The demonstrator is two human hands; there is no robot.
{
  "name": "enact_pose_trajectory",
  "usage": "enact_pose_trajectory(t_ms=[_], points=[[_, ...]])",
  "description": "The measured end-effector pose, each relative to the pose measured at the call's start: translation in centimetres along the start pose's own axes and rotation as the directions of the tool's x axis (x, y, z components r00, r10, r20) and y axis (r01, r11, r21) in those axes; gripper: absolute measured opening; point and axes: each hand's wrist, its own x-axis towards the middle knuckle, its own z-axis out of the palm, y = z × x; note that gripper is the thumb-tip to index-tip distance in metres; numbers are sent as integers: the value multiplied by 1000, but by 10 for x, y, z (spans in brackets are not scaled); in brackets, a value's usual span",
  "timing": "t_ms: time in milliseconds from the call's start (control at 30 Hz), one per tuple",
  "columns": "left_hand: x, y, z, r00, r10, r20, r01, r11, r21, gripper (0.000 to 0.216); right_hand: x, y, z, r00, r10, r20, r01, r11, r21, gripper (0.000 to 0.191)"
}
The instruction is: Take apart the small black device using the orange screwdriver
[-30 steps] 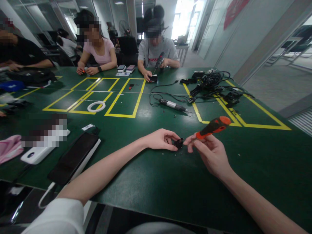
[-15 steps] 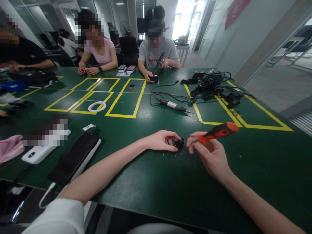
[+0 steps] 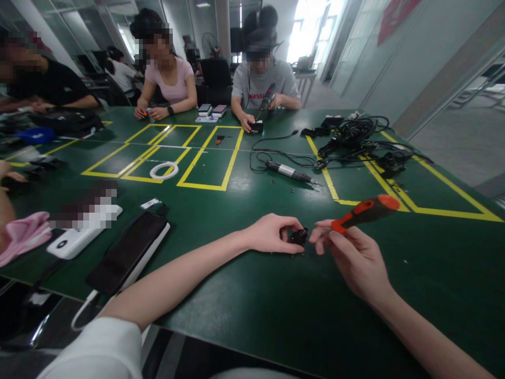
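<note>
My left hand (image 3: 274, 234) is closed around a small black part (image 3: 299, 237) on the green table, thumb below and fingers above it. What the part is exactly, I cannot make out. Just to its right, my right hand (image 3: 353, 255) grips a screwdriver (image 3: 369, 210) with an orange and dark grey handle. The handle tilts up to the right, and the shaft is hidden by my fingers. My right fingertips are close to the black part, with a narrow gap between. A few tiny bits lie on the table below my left hand.
Beyond my hands lies an electric screwdriver (image 3: 292, 172) with its cable. A heap of black cables (image 3: 355, 134) is at the back right, a white ring (image 3: 163, 170) farther left. A phone on a power bank (image 3: 128, 252) rests at left. Co-workers sit across the green table (image 3: 244, 300).
The view has shifted slightly left, so everything appears farther right. My left hand still holds the black part, and my right hand still holds the screwdriver in much the same pose.
</note>
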Motion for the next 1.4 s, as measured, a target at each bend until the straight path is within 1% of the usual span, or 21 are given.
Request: enact_pose_trajectory(t_ms=[67,133,200,267,367,467,600,733,900,1000,1133,1233,1333,1400], points=[[1,-2,0,1000,10,7,-10,1000,13,36,-1,0,-1,1000,0,-5,0,1000,22,25],[2,-3,0,1000,15,14,-16,1000,20,37,-1,1,-2,1000,6,-7,-6,1000,-6,22],[2,-5,1,999,21,26,-22,999,25,38,-1,1,-4,1000,17,-8,-17,999,-41,24],[2,-6,1,999,31,35,-32,999,25,38,-1,1,-4,1000,25,-19,-26,999,-46,23],[2,-5,1,998,42,35,-43,999,23,38,-1,-1,-3,998,47,-36,-47,999,10,21],[1,-4,0,999,32,37,-33,999,24,37,-1,-3,0,998,66,-15,-65,997,45,25],[0,0,-1,999,22,35,-23,999,26,35,0,-4,1,999,48,-24,-48,999,-14,27],[-2,2,-2,999,26,28,-27,999,28,32,0,-5,1,999,42,-6,-42,998,-51,28],[-3,4,-3,999,35,19,-35,999,17,32,0,-6,3,997,63,43,-64,998,23,27],[-3,3,-3,1000,13,15,-13,1000,4,30,0,-3,4,998,53,21,-54,997,49,24],[-2,1,-3,999,42,13,-42,999,-15,32,2,0,4,1000,24,-19,-24,1000,-12,26],[-3,1,-4,998,58,7,-58,998,-7,31,5,1,5,1000,-1,-13,0,999,-50,27],[-3,1,-5,998,62,4,-62,998,5,28,6,3,6,1000,7,27,-8,1000,8,32],[-4,2,-6,998,64,4,-64,998,5,27,6,3,8,999,12,31,-14,999,46,33]])
